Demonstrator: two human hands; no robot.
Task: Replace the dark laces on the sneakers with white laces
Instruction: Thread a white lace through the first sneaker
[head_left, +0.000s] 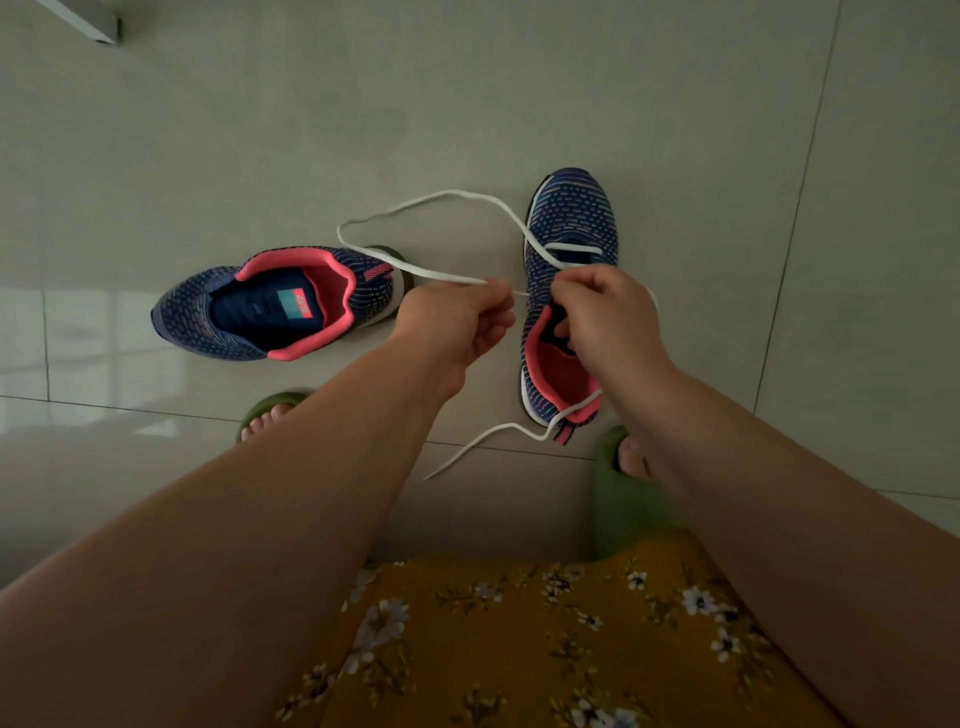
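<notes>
Two navy knit sneakers with pink lining stand on the tiled floor. The right sneaker (571, 218) points away from me, with a white lace (431, 200) threaded across its lowest eyelets. One end of the lace loops out to the left and comes back to my left hand (460, 325), which pinches it near the tip. My right hand (605, 312) hovers over the sneaker's tongue with curled fingers on the lace by the eyelets. The other lace end trails past the heel toward me. The left sneaker (275, 306) lies sideways with no lace in it.
My feet in green slippers (623, 499) stand just behind the sneakers, one by the right sneaker's heel, the other (270, 408) under my left forearm. A yellow flowered garment (545, 649) fills the bottom of the view. Grey floor tiles stretch all round.
</notes>
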